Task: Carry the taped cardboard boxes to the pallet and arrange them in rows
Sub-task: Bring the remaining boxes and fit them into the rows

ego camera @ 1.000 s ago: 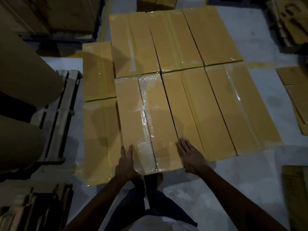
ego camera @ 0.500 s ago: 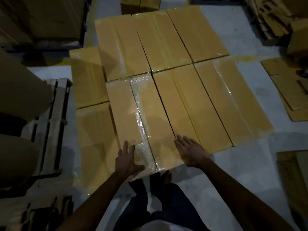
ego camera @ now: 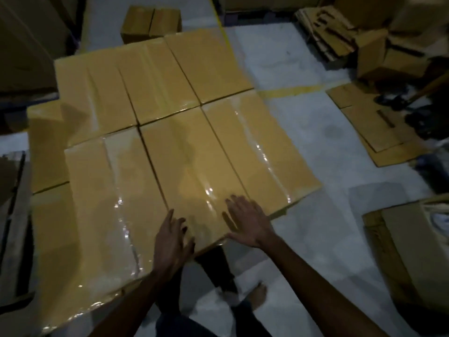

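Note:
Several taped cardboard boxes lie side by side in two rows, with a lower layer showing at the left. The pallet under them is hidden. Both my hands lie flat with straight fingers on the near end of the middle front box [ego camera: 192, 171]. My left hand [ego camera: 172, 237] is at its near left corner, beside the seam with the left front box [ego camera: 114, 203]. My right hand [ego camera: 247, 222] rests near its right edge, next to the right front box [ego camera: 257, 152]. The back row [ego camera: 150, 79] sits tight behind them.
Flattened cardboard sheets [ego camera: 371, 125] lie on the grey floor at the right. An open carton [ego camera: 418, 254] stands near right. Two small boxes [ego camera: 150, 24] sit beyond the stack. A wooden pallet [ego camera: 14, 215] leans at the far left. My bare feet [ego camera: 257, 293] stand below the box edge.
Both hands have slid rightward from the left front box onto the middle front box. The view has swung to the right too.

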`<state>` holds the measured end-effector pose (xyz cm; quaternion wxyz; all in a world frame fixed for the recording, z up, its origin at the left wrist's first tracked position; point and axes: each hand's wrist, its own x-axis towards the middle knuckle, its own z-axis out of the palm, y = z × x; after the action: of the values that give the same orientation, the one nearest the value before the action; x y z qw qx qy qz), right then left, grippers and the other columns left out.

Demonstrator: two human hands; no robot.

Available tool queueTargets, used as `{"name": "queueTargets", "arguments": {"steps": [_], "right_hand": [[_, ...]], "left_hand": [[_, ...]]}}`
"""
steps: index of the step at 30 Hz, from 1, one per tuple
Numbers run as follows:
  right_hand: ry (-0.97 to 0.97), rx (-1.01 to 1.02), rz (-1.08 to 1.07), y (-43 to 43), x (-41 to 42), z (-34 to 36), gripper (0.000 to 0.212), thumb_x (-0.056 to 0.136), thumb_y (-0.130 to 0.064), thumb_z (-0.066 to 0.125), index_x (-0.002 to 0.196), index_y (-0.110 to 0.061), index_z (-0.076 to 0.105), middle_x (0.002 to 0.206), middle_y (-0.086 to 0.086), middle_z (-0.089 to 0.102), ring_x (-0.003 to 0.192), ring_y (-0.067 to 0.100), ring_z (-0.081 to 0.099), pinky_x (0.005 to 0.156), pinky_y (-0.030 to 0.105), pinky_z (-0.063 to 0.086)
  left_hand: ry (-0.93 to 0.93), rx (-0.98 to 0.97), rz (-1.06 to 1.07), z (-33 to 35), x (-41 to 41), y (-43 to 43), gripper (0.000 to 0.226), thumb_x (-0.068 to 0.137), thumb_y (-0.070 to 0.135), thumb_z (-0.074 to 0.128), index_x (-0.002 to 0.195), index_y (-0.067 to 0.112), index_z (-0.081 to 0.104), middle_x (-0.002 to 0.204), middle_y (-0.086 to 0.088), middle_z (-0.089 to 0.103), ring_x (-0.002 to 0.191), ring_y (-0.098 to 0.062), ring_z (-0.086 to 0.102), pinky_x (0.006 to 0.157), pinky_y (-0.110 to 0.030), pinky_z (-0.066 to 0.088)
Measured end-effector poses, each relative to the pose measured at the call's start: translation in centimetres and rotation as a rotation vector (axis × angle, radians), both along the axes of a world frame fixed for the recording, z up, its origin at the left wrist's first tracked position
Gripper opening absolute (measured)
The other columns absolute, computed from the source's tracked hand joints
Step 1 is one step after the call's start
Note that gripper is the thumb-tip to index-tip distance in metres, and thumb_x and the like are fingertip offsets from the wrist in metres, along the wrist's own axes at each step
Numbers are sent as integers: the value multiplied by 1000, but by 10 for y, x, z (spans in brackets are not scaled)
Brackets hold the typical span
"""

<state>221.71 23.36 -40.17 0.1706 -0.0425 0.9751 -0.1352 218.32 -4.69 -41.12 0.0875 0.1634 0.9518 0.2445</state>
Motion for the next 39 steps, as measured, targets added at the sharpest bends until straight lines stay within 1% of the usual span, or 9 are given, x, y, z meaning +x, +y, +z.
{"name": "queueTargets", "arguments": {"steps": [4, 12, 16, 20, 23, 26, 30, 35, 39], "right_hand": [[121, -83, -387, 129, 25, 14, 112, 81, -77, 56, 165, -15, 16, 167, 11, 30, 150, 31, 35, 117, 50, 36], [-45, -713, -1299, 276, 4, 2, 109, 87, -52, 78, 164, -8, 16, 167, 14, 29, 149, 32, 37, 117, 39, 36], [-265, -743, -1281, 299, -16, -29, 103, 88, -52, 76, 162, -7, 21, 161, 18, 38, 144, 36, 43, 110, 40, 41], [-501, -802, -1107, 309, -37, -41, 94, 77, -71, 72, 144, -7, 55, 145, 10, 59, 125, 30, 59, 105, 38, 49], [-615, -783, -1024, 318, -43, -38, 87, 76, -71, 75, 139, -12, 61, 135, 5, 65, 115, 24, 65, 93, 30, 53], [-764, -849, -933, 341, -53, -37, 111, 56, -87, 77, 139, -14, 63, 127, -2, 69, 111, 17, 66, 97, 33, 55], [-748, -824, -898, 391, -95, -21, 62, 93, -54, 69, 134, -7, 64, 127, 10, 67, 114, 24, 64, 108, 41, 48], [-717, -701, -800, 445, -155, -27, 79, 87, -64, 69, 139, -5, 59, 139, 17, 60, 123, 31, 61, 110, 47, 46], [-773, -658, -641, 487, -217, -30, 75, 84, -67, 69, 141, -18, 60, 139, 2, 61, 124, 23, 59, 111, 43, 47]], "left_hand": [[20, -11, -259, -5, 16, 145, 56, 85, 36, 79, 131, 10, 59, 162, -25, 33, 131, -43, 54, 95, -46, 54], [-236, -260, -266, -11, 9, 318, 105, 86, 53, 76, 163, 33, 8, 172, -4, -16, 159, -35, -3, 113, -76, 25], [-277, -449, -270, -44, -2, 323, 132, 74, 66, 80, 161, 41, -17, 165, -4, -37, 153, -33, -23, 106, -82, 21], [-206, -588, -313, -59, -12, 310, 128, 58, 58, 92, 162, 32, 21, 173, -12, 3, 154, -46, 14, 85, -82, 40], [-191, -620, -315, -54, -16, 302, 125, 47, 55, 97, 154, 29, 38, 169, -12, 22, 149, -45, 27, 79, -80, 44], [-292, -606, -243, -48, -9, 302, 132, 34, 53, 102, 150, 27, 44, 166, -14, 30, 146, -45, 32, 76, -80, 43], [-278, -592, -219, -38, -22, 328, 134, 17, 62, 98, 136, 21, 52, 153, -20, 48, 135, -46, 42, 74, -81, 43], [-370, -563, -29, 1, -59, 389, 98, 48, 106, 53, 106, 28, 64, 113, -5, 57, 103, -34, 58, 79, -62, 45], [-332, -387, 236, 22, -113, 459, 85, 59, 108, 41, 106, 39, 56, 114, 13, 53, 111, -19, 55, 93, -51, 40]]}}
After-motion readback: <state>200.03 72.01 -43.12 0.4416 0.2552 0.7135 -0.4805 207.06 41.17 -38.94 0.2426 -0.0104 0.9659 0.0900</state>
